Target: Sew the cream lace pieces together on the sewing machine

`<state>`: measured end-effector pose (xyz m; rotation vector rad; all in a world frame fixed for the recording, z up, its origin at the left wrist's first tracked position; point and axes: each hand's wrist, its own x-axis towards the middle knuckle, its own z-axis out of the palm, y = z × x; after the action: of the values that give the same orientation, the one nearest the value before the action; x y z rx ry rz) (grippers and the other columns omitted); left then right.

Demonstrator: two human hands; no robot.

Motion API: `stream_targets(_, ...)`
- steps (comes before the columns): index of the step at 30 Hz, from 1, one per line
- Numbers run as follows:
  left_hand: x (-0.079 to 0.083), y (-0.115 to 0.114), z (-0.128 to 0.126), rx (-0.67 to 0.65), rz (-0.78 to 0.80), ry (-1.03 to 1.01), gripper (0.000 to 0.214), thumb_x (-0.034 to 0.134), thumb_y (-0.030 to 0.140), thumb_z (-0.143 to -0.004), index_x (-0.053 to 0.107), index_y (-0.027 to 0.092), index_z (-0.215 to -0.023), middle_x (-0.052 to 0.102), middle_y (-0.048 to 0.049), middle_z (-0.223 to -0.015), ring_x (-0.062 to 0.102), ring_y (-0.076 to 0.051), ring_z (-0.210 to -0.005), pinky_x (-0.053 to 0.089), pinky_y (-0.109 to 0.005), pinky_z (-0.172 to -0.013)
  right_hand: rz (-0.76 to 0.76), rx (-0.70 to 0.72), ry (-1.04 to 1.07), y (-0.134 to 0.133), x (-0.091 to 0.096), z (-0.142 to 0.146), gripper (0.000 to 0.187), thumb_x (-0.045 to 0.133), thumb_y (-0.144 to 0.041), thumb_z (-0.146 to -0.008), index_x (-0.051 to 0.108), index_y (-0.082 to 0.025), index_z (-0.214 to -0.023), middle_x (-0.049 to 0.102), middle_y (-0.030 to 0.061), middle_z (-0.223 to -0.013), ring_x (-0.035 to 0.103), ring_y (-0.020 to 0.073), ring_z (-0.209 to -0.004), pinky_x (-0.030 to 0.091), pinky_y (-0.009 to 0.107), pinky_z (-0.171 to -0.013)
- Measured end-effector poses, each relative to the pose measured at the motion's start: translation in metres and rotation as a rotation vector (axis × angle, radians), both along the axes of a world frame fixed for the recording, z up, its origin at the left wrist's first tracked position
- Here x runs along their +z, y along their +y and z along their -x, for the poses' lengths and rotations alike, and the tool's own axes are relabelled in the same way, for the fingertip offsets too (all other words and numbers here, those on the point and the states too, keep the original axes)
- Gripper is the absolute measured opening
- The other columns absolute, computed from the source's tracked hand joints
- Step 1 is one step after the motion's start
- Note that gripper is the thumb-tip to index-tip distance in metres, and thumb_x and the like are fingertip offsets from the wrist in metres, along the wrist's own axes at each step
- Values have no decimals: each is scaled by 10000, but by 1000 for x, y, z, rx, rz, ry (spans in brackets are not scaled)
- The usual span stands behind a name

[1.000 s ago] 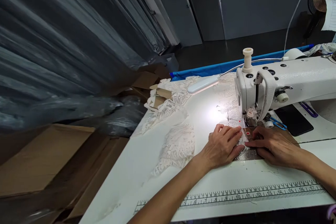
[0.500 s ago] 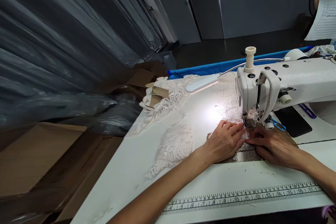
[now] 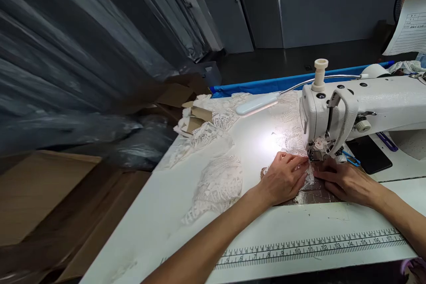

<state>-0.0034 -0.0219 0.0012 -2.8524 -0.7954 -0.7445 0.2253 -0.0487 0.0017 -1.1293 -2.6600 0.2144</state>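
Note:
White lace fabric [image 3: 310,178] lies under the needle area of a white sewing machine [image 3: 359,102], on a brown, shiny plate. My left hand [image 3: 284,178] rests on the lace just left of the presser foot [image 3: 314,155], fingers stretched out and lying on the cloth. On the other side, my right hand [image 3: 348,182] has its thumb and index finger closed at the lace's right edge, just in front of the foot. The fingertips of both hands are close together. Part of the lace is hidden beneath the left hand.
More lace pieces [image 3: 218,184] lie on the white table at left and behind. A lamp [image 3: 258,104] on a bent arm shines near the needle. A black phone [image 3: 369,155] and blue scissors [image 3: 351,158] sit right of it. A printed ruler [image 3: 309,248] runs along the front edge.
My view has shifted slightly. Both hands stay by the presser foot; the right fingertips have moved a little away from the left ones, and more lace shows between them.

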Motion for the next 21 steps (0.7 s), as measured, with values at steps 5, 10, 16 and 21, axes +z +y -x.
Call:
stream_targets(5,0,-1,0,7,13,13,259,415,192,-926,622,115,-1061,662,-117,-1096,579,-214,-856,445,-403,-717,-58,89,47,-3,6,3,327,461,-165,-864,675,-256,-1094,609,70,-965,561,153,-701,442,257,-551)
stream_targets(10,-2,0,0,-4,17,8,257,423,185,-919,619,117,-1071,663,-121,-1094,583,-222,-872,443,-406,-726,-24,107,88,-2,6,2,295,477,-144,-831,697,-226,-1009,615,65,-942,576,167,-743,476,277,-615)
stream_targets(16,-1,1,0,-23,0,-12,253,447,150,-892,615,104,-1075,665,-120,-1083,581,-229,-883,447,-398,-734,-121,48,8,0,3,4,292,426,-136,-885,646,-144,-1077,607,101,-928,560,157,-663,448,254,-548)
stream_targets(21,-2,1,0,-31,1,-15,264,452,138,-870,615,101,-1074,663,-123,-1085,581,-235,-889,447,-399,-733,-144,102,27,-1,6,5,255,449,-123,-869,657,-147,-1013,606,87,-918,558,157,-702,440,251,-571)
